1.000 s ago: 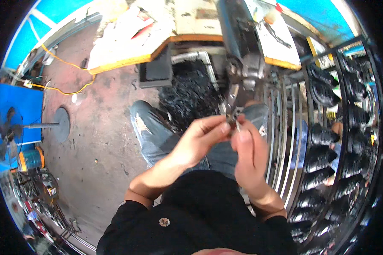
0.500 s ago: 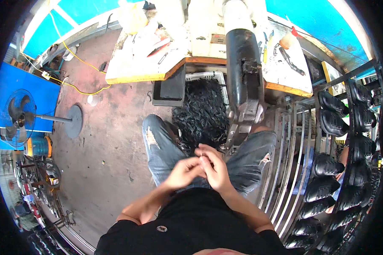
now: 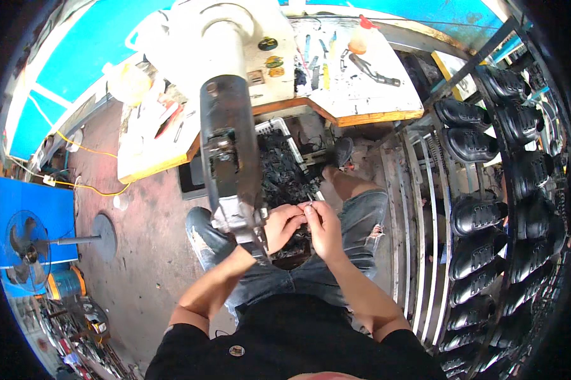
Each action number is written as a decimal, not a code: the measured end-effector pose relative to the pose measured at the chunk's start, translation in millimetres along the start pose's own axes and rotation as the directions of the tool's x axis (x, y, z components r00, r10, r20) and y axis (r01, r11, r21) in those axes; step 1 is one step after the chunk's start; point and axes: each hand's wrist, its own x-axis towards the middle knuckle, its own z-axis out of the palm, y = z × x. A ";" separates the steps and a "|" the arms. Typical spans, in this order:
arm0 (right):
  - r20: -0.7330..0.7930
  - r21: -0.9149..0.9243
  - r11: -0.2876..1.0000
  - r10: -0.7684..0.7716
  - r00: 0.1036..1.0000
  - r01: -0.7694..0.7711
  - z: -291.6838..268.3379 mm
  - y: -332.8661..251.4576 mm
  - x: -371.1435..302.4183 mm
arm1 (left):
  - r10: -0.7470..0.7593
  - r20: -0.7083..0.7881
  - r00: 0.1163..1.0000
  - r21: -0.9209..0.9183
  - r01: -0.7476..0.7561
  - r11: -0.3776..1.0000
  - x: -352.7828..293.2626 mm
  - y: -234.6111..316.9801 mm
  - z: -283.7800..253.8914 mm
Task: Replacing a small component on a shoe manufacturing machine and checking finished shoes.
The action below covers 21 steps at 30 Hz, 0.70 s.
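Note:
My left hand [image 3: 281,228] and my right hand [image 3: 324,231] meet in front of my knees, fingers pinched together. A tiny thing shows at the right fingertips, too small to name. Just left of the hands, a thick dark machine arm [image 3: 232,145] with a metal end [image 3: 233,215] reaches down from the white machine body, covering part of my left wrist. Below and beyond my fingers, a pale crate [image 3: 292,140] holds a heap of black strips or scraps [image 3: 278,163].
A worktable [image 3: 380,101] with a wooden edge bears hand tools and a red-capped bottle [image 3: 359,39]. At the right stands a metal rack [image 3: 418,234] with several black shoes [image 3: 478,215]. To the left are a standing fan [image 3: 29,244] and a yellow cable [image 3: 99,190].
My view has shifted, and the machine arm now appears left of my hands instead of right. Both hands have moved slightly away from my body, still together.

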 end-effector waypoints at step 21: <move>0.059 -0.812 0.413 -0.645 0.762 0.412 -17.5 -179.5 378.6 | -0.556 -0.328 0.763 -0.930 -0.158 0.332 -27.9 -70.9 -107.7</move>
